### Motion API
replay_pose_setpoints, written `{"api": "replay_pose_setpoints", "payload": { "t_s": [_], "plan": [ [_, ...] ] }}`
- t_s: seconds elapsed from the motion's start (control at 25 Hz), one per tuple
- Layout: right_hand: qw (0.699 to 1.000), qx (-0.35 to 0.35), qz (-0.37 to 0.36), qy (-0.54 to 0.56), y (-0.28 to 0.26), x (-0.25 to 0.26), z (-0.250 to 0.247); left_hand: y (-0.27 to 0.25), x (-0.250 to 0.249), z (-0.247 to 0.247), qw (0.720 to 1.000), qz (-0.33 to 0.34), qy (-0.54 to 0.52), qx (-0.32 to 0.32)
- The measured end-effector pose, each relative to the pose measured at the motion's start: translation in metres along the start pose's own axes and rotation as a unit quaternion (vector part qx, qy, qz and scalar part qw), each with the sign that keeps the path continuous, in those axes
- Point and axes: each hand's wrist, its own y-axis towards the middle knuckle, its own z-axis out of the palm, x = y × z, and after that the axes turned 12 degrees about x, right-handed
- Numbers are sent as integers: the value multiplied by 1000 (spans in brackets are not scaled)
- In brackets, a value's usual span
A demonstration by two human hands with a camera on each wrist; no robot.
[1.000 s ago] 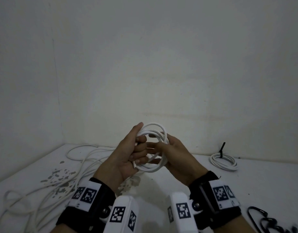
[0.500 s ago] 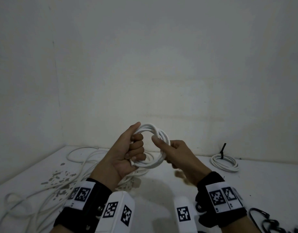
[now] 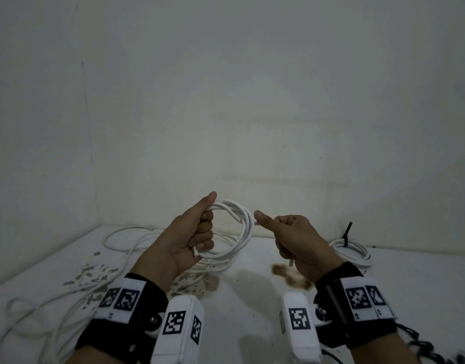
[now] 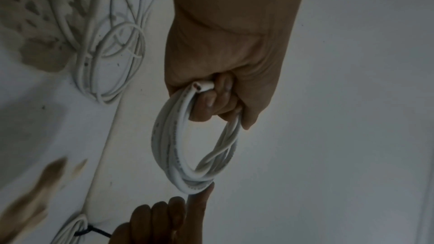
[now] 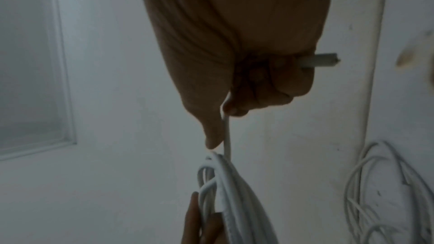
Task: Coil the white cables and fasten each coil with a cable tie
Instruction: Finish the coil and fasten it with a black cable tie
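White cable, wound into a coil (image 3: 232,229), is hanging in the air above the worktop (image 3: 252,285), between the two hands. The left hand (image 3: 185,239) is wrapping its curled fingers around the near-left side of the coil, thumb lying up along the top of the loops; its grip is holding the bundle tight, and one cut cable end (image 4: 203,86) is poking out beside the fingertips in the left wrist view. The right hand (image 3: 297,243) is sitting just beside the coil's far-right edge, its grip curling round the free tail of the cable (image 5: 226,133), with the thumb stretching toward the loops. The tail is running from the coil through the fist, and its other cut end (image 5: 320,60) is sticking out past the little-finger side.

On the worktop under and left of the hands, loose white cables (image 3: 68,285) are sprawling in a tangle. To the right, near the wall, a finished coil (image 3: 353,252) is lying flat with a black cable tie (image 3: 347,232) standing up from it. Brown stains (image 3: 289,275) and grey flecks (image 3: 92,274) are marking the surface. More black cable ties (image 3: 430,350) are showing, blurred, at the lower right corner.
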Motion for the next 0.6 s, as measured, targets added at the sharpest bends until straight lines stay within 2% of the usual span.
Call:
{"api": "replay_pose_setpoints", "payload": {
  "t_s": [0.08, 0.16, 0.24, 0.36, 0.6],
  "plan": [
    [999, -1, 17, 47, 4, 1, 3, 2, 0, -2, 999, 11, -20, -24],
    [997, 43, 7, 67, 0, 6, 4, 3, -3, -7, 996, 21, -68, -49],
    [995, 94, -26, -26, -8, 12, 2, 2, -7, -16, 989, 27, -127, -67],
    [969, 156, -28, -191, -19, 16, 5, 3, -8, -22, 985, 30, -149, -77],
    [954, 223, -79, -182, -21, 23, 8, 7, -10, -24, 976, 41, -191, -92]
  ]
}}
